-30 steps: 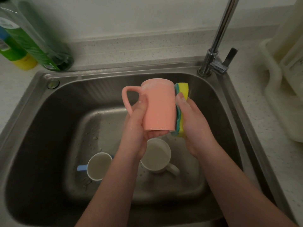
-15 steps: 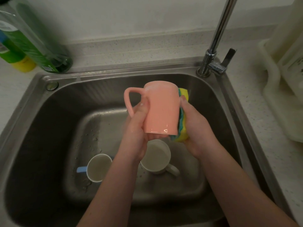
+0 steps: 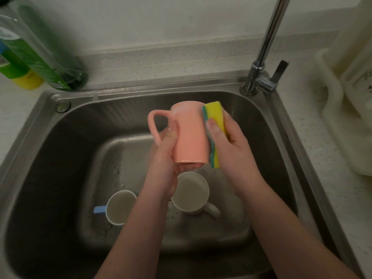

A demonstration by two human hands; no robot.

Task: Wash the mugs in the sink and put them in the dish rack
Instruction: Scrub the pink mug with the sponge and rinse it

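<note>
The pink mug (image 3: 190, 133) is held above the sink (image 3: 60, 150), mouth toward the person, handle to the left. It is gripped by the left hand (image 3: 165, 158), whose fingers are curled round its body. A yellow-and-green sponge (image 3: 215, 125) is pinched in the right hand (image 3: 235, 150) and pressed against the mug's right side. The mug's surface looks wet. Two white mugs (image 3: 190, 192) are lying in the basin below.
</note>
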